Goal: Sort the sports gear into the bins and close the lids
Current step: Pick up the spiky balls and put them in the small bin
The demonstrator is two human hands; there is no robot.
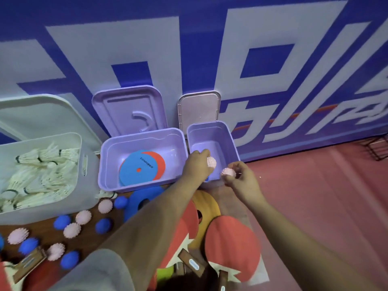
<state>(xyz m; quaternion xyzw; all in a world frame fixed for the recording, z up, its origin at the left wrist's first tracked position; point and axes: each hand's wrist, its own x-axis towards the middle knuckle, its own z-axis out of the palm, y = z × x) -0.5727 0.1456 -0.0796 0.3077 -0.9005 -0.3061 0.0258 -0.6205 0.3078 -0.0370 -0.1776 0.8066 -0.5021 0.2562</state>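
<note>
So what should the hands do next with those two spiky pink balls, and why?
Probably open the fingers and let both drop. The left hand holds one spiky pink ball and the right hand a second ball, both over the small purple bin, which is open, its lid leaning behind.

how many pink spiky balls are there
7 pink spiky balls: the left hand holds one, the right hand holds one, five lie on the floor by the white shuttlecock bin. More may be hidden.
</note>
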